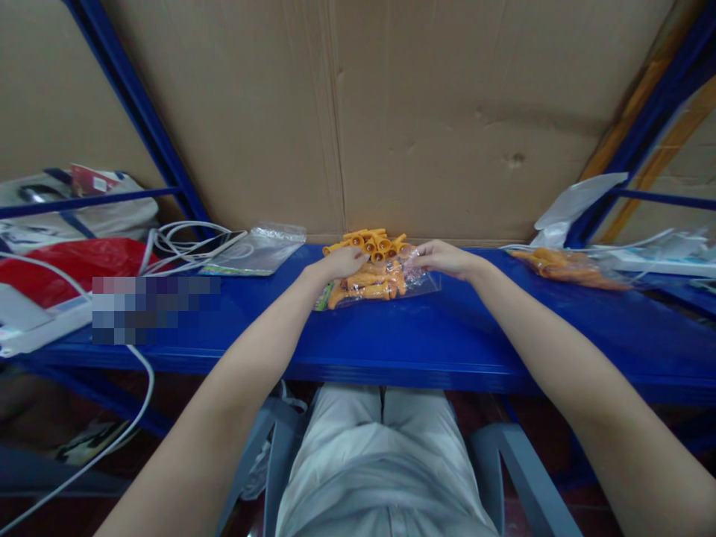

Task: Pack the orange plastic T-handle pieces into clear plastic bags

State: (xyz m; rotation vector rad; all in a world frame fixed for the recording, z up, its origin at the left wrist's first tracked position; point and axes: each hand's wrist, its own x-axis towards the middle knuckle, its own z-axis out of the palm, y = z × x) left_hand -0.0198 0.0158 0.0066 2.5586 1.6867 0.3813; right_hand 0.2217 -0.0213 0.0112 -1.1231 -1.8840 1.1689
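Observation:
A clear plastic bag (417, 286) lies on the blue shelf, partly filled with orange horn-shaped plastic pieces (369, 280). More of these orange pieces (377, 245) are heaped just behind it, their round hollow ends facing me. My left hand (345, 261) is closed at the bag's upper left edge, fingers bent over the film beside the heap. At the bag's upper right, my right hand (441, 259) pinches the clear film between thumb and fingers. The left fingertips are partly hidden among the orange pieces.
Another clear bag of orange pieces (564, 267) rests on the blue shelf (447, 335) at the right. Toward the left are a flat clear packet (262, 250), white cables (187, 242), a red bag (72, 268) and a white power strip (50, 328). Cardboard (419, 134) stands behind.

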